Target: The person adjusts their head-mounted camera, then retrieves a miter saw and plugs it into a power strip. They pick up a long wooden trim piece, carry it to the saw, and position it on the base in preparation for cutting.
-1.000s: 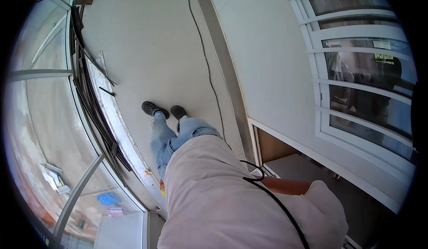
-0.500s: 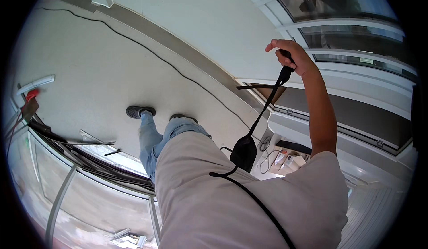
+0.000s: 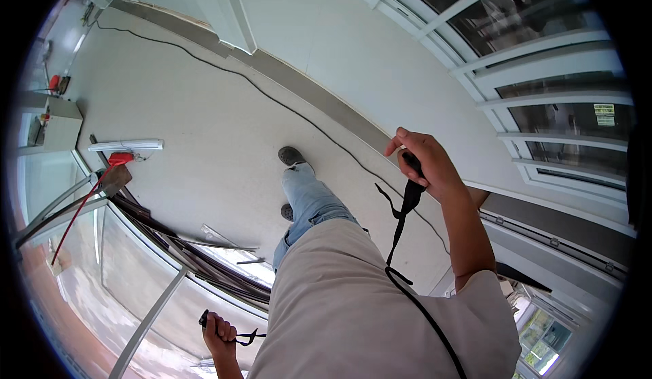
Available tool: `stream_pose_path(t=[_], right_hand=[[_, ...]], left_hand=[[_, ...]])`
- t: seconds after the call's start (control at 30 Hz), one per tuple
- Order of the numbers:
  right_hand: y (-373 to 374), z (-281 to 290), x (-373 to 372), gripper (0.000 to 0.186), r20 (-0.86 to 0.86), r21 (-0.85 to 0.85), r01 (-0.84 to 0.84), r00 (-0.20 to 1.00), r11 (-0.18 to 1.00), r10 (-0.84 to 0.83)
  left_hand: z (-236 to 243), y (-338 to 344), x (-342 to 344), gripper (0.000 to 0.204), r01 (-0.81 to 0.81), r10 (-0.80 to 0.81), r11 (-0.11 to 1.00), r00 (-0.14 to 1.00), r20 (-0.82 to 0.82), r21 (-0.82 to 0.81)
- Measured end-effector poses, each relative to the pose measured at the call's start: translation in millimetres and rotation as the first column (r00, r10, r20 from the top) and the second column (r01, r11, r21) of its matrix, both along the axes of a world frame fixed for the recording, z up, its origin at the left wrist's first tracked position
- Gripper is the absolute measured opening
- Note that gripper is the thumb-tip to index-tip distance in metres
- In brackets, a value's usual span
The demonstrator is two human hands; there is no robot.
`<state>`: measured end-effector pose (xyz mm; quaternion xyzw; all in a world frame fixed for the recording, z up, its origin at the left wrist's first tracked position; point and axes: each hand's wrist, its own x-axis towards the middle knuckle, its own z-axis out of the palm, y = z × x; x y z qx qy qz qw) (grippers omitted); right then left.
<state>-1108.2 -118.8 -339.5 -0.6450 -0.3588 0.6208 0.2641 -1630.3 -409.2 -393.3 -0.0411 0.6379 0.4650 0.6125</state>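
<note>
Gripping both sides | right hand curled round black handle, left hand clenched second handle | floor cable ran near shoes; careless step might have snagged it

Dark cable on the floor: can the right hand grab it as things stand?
Probably not: the right hand is closed around a black handle and raised well above the floor. Nothing seems to lie over the dark cable, so freeing the hand and bending might do.
</note>
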Motion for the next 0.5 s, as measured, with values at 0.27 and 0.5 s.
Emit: stream_pose_path(t=[0.27,0.5], right_hand=[[161.5,-70.8,-213.4,0.029,-0.559,-0.109,-0.636,0.674,0.764,0.482],[238.4,-71.8,-277.1,0.036,-0.654,-0.093,-0.888,0.395,0.450,0.645]], left_hand=[[-22.0,255.1,69.2,0.023,0.189,-0.184,0.979,0.981,-0.064,0.080],[0.0,326.9,64.3,0.048,0.000,-0.041,0.976,0.982,0.183,0.217]])
